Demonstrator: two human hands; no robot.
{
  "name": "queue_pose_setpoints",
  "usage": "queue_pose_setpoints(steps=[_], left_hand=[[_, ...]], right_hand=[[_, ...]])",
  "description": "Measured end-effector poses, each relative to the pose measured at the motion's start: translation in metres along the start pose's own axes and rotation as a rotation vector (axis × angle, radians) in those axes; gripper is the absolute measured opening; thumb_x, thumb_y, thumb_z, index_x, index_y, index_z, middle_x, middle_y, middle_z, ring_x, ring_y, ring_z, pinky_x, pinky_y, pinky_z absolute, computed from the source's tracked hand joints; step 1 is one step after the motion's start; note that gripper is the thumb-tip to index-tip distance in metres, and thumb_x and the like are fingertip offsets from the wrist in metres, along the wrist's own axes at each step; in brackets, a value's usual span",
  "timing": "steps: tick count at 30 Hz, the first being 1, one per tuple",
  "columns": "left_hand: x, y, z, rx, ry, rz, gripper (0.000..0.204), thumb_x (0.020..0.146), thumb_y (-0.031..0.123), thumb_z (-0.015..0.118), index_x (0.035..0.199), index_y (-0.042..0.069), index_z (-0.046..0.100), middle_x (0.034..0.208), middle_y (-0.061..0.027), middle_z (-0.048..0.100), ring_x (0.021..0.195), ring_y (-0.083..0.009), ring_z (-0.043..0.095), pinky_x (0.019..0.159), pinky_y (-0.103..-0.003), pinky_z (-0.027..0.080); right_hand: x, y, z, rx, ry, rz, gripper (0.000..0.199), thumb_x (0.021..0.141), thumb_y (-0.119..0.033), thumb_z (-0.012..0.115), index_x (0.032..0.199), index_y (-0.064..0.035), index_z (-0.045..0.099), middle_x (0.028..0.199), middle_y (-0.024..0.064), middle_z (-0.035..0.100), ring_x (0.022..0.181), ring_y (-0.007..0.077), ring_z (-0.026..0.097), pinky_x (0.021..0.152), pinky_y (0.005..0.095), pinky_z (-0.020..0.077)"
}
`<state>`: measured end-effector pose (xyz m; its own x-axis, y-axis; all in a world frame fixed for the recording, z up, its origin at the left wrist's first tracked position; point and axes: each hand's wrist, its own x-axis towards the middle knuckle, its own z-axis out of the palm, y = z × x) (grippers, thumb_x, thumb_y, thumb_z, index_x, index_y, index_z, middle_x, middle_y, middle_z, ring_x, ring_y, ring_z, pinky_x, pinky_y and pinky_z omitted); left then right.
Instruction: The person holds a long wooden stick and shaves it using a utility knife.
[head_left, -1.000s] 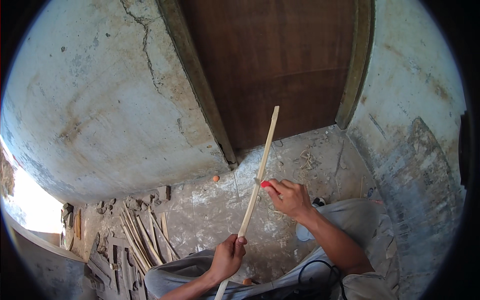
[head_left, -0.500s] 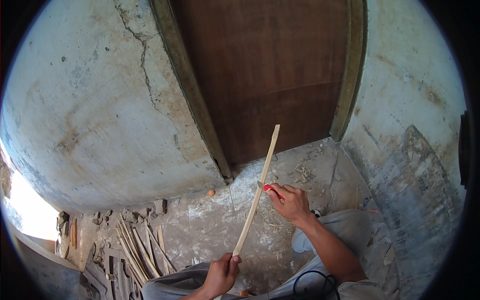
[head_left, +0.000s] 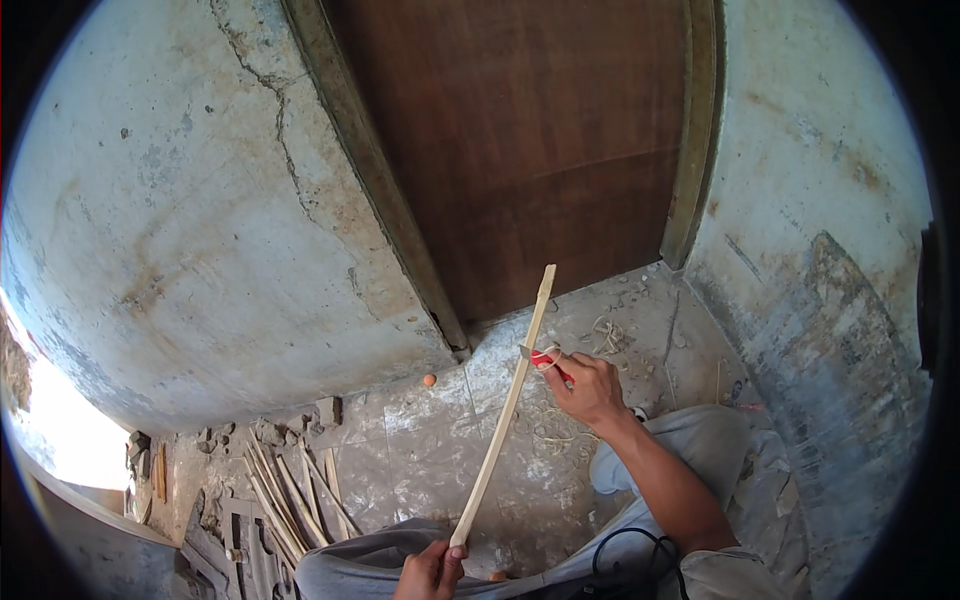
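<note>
A long, pale strip of split wood or bamboo (head_left: 497, 430) slants up and away from my lap. Its near end is gripped by my left hand (head_left: 430, 573), fingers wrapped round it. My right hand (head_left: 592, 388) is closed on a red-handled knife (head_left: 540, 358), whose short blade rests against the strip's upper part. A thin curled shaving shows beside the blade, over the red handle. The far end of the strip is notched and reaches in front of the brown door.
More strips (head_left: 283, 495) lie in a pile at the lower left, beside grey slotted pieces (head_left: 243, 545). Curly shavings (head_left: 608, 336) are scattered on the dusty floor. A small orange ball-like thing (head_left: 429, 380) sits near the cracked wall (head_left: 220, 250). Ahead is a brown door (head_left: 540, 130).
My left hand has drawn down and slightly left with the strip. The knife sits a little higher in view, and a curled shaving now shows at its blade. The view has shifted slightly.
</note>
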<state>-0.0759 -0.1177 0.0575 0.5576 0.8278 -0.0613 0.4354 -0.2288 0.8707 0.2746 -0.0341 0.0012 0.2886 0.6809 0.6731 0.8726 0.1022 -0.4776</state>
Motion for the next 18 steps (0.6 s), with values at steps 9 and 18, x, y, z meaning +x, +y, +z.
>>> queue_pose_setpoints(steps=[9, 18], left_hand=[[-0.03, 0.002, -0.005, -0.039, -0.013, -0.071, 0.036, 0.108, 0.032, 0.049, 0.091, 0.001, 0.058, 0.059, -0.0012, 0.043, 0.053, -0.0107, 0.036, 0.048, -0.031, 0.031], [-0.064, -0.012, -0.006, -0.221, -0.041, -0.264, 0.033, 0.107, 0.031, 0.052, 0.09, 0.003, 0.059, 0.066, 0.003, 0.045, 0.059, -0.0082, 0.038, 0.052, -0.027, 0.033]], right_hand=[[0.002, -0.001, -0.004, -0.006, -0.024, -0.02, 0.02, 0.094, -0.027, 0.066, 0.102, -0.0105, 0.074, 0.067, 0.0119, 0.066, 0.059, 0.0305, 0.067, 0.051, 0.0416, 0.052], [0.013, 0.015, -0.024, 0.054, 0.039, 0.303, 0.026, 0.095, -0.03, 0.065, 0.103, -0.0066, 0.074, 0.077, 0.0194, 0.07, 0.071, 0.0384, 0.07, 0.063, 0.0447, 0.053]])
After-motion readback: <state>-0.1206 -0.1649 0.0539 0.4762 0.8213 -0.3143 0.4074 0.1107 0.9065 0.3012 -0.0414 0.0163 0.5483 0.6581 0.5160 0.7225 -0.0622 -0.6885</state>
